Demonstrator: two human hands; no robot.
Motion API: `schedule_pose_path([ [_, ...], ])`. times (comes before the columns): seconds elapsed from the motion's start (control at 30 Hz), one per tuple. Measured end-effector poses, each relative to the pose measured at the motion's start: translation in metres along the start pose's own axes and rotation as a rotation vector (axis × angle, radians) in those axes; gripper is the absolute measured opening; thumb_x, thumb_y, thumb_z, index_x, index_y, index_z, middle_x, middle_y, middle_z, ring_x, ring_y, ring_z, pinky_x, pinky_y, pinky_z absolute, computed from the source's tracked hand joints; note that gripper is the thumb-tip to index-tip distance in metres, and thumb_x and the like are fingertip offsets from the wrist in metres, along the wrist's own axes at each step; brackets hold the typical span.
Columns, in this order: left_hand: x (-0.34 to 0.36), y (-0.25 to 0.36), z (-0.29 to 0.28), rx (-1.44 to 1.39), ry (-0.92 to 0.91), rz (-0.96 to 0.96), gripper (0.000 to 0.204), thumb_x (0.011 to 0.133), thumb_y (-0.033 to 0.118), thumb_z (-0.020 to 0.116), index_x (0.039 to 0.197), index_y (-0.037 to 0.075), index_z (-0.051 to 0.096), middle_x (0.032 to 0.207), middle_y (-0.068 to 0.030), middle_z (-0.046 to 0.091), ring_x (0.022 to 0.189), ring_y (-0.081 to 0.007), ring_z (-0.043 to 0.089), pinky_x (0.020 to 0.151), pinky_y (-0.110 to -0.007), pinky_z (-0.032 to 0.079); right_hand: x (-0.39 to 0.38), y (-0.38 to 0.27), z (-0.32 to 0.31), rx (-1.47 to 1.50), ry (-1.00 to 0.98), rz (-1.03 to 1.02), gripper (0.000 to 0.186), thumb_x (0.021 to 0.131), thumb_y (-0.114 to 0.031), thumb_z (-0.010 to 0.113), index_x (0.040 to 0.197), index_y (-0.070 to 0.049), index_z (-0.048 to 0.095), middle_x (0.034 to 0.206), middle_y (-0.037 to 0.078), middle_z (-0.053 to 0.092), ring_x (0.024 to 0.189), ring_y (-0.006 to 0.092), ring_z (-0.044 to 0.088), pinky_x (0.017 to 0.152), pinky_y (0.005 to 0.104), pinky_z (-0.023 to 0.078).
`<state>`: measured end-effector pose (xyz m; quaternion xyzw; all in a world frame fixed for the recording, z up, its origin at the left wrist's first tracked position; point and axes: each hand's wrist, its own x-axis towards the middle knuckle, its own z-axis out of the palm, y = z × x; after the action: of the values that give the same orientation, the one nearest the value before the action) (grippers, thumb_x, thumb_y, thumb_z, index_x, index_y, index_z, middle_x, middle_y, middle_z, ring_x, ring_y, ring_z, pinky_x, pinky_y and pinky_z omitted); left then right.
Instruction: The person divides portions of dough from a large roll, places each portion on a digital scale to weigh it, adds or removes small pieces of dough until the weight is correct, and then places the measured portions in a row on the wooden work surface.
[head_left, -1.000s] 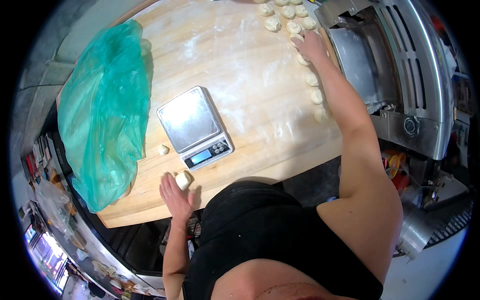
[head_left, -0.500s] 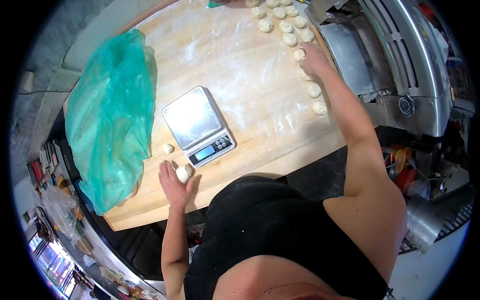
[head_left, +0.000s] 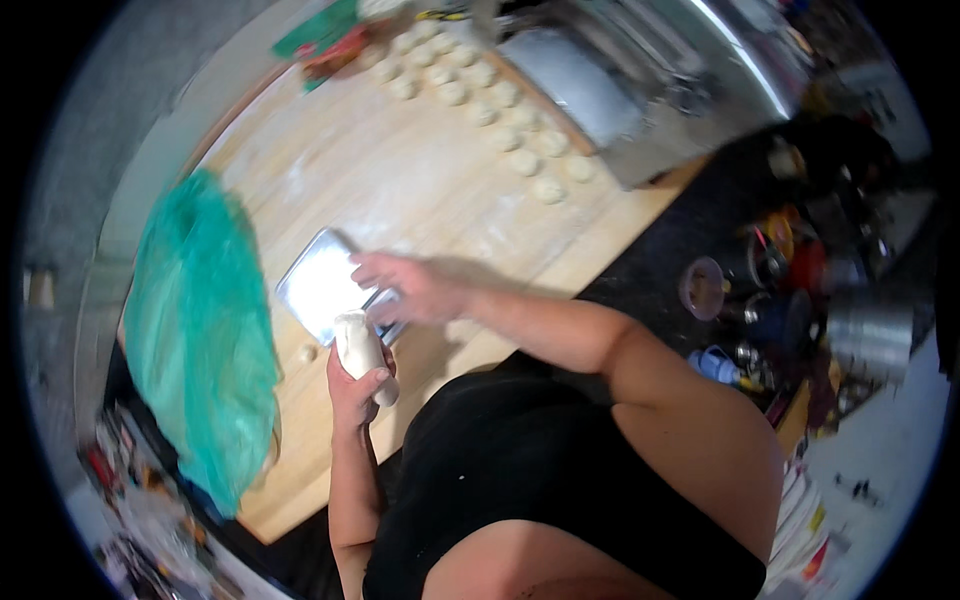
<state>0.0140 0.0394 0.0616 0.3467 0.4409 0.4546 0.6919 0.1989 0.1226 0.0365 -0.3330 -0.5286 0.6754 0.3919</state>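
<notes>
My left hand [head_left: 352, 390] grips a pale, elongated roll of dough [head_left: 356, 345], held up in front of my body. My right hand [head_left: 398, 285] hovers over the steel scale [head_left: 320, 270], just above and right of that roll, its fingers apart and blurred by motion; I see nothing held in it. The hands and roll hide much of the scale's lower end. A small dough piece [head_left: 308, 354] lies left of the scale, near a large crumpled green plastic bag [head_left: 195, 340].
Several dough rounds [head_left: 485, 113] sit in rows on the floured wooden board [head_left: 300, 175], beside a steel machine [head_left: 565, 80]. A green-and-red bag [head_left: 330, 55] lies at the far edge. Cups and containers [head_left: 702, 288] stand beyond the board's right edge.
The view has turned. My right hand has left the dough rounds and swung left to the scale. My left hand has lifted from the board, now gripping the elongated dough.
</notes>
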Motion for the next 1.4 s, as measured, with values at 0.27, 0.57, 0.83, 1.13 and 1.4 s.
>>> schedule_pose_path([
  [0.27, 0.032, -0.011, 0.047, 0.28, -0.192, 0.092, 0.06, 0.07, 0.018, 0.076, 0.119, -0.001, 0.048, 0.097, -0.0104, 0.062, 0.078, -0.0184, 0.063, 0.063, -0.029, 0.051, -0.009, -0.039, 0.006, -0.02, 0.329, -0.146, 0.024, 0.074, -0.01, 0.072, 0.094, 0.003, 0.066, 0.089, 0.009, 0.067, 0.087, 0.0155, 0.064, 0.081, 0.0293, 0.051],
  [0.57, 0.03, -0.008, 0.066, 0.232, -0.148, 0.06, 0.037, 0.074, 0.01, 0.069, 0.106, 0.002, 0.052, 0.078, -0.0036, 0.055, 0.055, -0.0099, 0.051, 0.045, -0.023, 0.04, -0.035, -0.072, 0.002, 0.083, 0.24, -0.198, 0.023, 0.074, -0.013, 0.074, 0.092, -0.001, 0.065, 0.089, 0.005, 0.066, 0.093, 0.0125, 0.061, 0.089, 0.0309, 0.046],
  [0.83, 0.031, -0.023, 0.046, 0.62, -0.166, 0.378, 0.044, 0.073, 0.02, 0.073, 0.106, -0.004, 0.055, 0.085, -0.0084, 0.062, 0.079, -0.0194, 0.062, 0.069, -0.031, 0.049, -0.024, -0.07, 0.01, -0.193, 0.273, -0.254, 0.012, 0.074, -0.003, 0.07, 0.082, 0.0, 0.062, 0.071, 0.009, 0.064, 0.063, 0.0147, 0.062, 0.06, 0.0306, 0.051],
  [1.13, 0.02, 0.028, 0.022, 0.475, -0.049, 0.497, 0.051, 0.07, 0.033, 0.079, 0.108, 0.004, 0.06, 0.093, -0.0039, 0.064, 0.083, -0.0163, 0.06, 0.077, -0.032, 0.049, -0.017, -0.093, 0.029, -0.436, -0.021, -0.382, 0.078, 0.064, -0.026, 0.086, 0.13, -0.008, 0.049, 0.139, 0.013, 0.044, 0.131, 0.0269, 0.039, 0.109, 0.0399, 0.031],
  [1.4, -0.004, 0.016, 0.008, 0.363, -0.033, 0.413, 0.042, 0.066, 0.018, 0.076, 0.102, 0.002, 0.061, 0.089, -0.006, 0.064, 0.086, -0.0149, 0.06, 0.074, -0.03, 0.049, -0.006, -0.056, 0.059, -0.232, -0.399, -0.054, 0.05, 0.066, -0.013, 0.081, 0.111, -0.001, 0.062, 0.126, 0.015, 0.058, 0.116, 0.0226, 0.055, 0.101, 0.038, 0.041],
])
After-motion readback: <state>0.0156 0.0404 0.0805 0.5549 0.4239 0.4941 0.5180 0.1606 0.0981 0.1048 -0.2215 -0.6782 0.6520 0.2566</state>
